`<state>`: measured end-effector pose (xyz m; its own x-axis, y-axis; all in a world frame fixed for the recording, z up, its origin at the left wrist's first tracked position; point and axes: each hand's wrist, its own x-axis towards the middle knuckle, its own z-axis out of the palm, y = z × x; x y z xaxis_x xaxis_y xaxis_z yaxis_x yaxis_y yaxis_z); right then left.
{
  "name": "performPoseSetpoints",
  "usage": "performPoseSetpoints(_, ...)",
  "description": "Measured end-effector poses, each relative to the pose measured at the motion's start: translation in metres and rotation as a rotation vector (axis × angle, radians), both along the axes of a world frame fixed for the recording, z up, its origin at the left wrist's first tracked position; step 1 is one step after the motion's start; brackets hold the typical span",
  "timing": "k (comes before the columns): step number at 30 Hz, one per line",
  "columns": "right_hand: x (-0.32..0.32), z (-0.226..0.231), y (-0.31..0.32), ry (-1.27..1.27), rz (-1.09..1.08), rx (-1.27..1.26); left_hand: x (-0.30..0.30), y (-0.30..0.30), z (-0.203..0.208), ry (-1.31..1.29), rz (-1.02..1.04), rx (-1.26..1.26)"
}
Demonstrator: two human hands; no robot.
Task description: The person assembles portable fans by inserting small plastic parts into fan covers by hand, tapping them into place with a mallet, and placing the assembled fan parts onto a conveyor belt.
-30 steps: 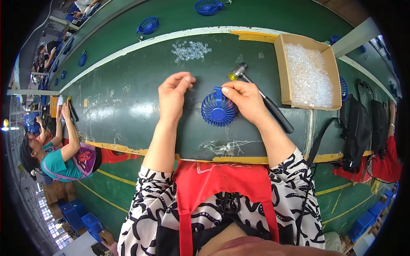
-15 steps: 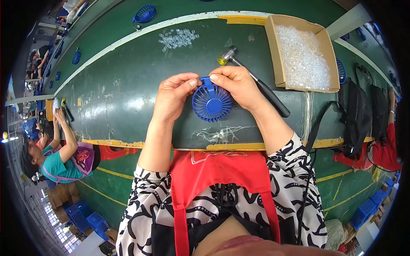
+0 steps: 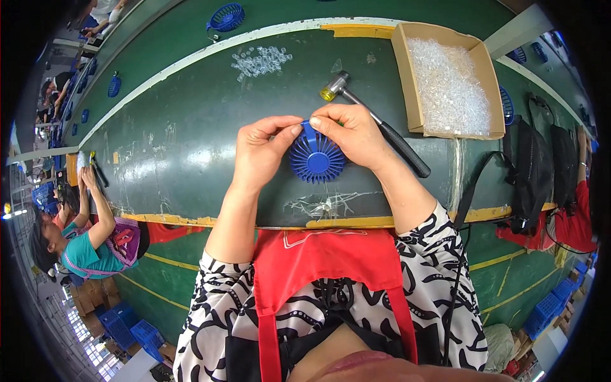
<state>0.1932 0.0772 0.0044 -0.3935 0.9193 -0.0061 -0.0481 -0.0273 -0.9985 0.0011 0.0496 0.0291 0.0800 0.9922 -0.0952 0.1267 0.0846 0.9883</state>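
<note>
A blue round fan with a slatted guard is held between my hands, just above the table, with its short neck pointing away from me. My right hand is closed, thumb and fingers pinching the neck from the right. My left hand is closed too, its thumb and forefinger pressed together against the left side of the neck. Whatever sits between the left fingertips is hidden. Beyond my right hand lies a hammer with a yellow-tipped head and a black ribbed grip.
Small clear plastic pieces lie heaped at the far side. An open cardboard box full of similar pieces stands at right, near black bags. Another blue fan rests past the pale ledge. A co-worker in teal sits at left.
The fan has turned and shifted slightly, its neck now more covered by my fingertips. Both hands stay closed at the neck. The fan beyond the ledge has moved a little to the right.
</note>
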Motion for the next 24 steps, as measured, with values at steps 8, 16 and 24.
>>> performPoseSetpoints(8,0.003,-0.003,0.01,0.107,-0.144,-0.159,-0.002,0.035,0.004,-0.22,-0.051,-0.242)
performPoseSetpoints(16,-0.018,-0.015,0.005,-0.453,-0.237,0.598,0.02,0.154,0.053,0.575,0.138,0.547)
performPoseSetpoints(24,-0.018,-0.023,0.006,-0.411,-0.235,0.582,0.079,0.252,-0.008,0.802,-0.127,0.823)
